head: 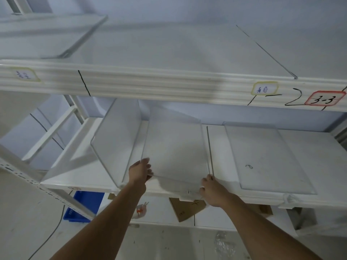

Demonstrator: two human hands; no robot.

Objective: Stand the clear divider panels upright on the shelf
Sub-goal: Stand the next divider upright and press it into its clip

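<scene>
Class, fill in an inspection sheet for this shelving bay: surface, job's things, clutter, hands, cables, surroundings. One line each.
Surface: white middle shelf, dusty.
Job's things: held panel tilted, not yet upright; leaning panel on its left; flat panel lying to the right.
Clutter: nothing seen on the shelf.
Hands: left hand and right hand grip the held panel's near corners.
Cables: dark cable on the floor.
Surroundings: blue bin and cardboard box below; labelled upper shelf.

Both hands (pixel 141 170) (pixel 211 190) grip a clear panel (pixel 174 147) on the shelf (pixel 309 145).
</scene>
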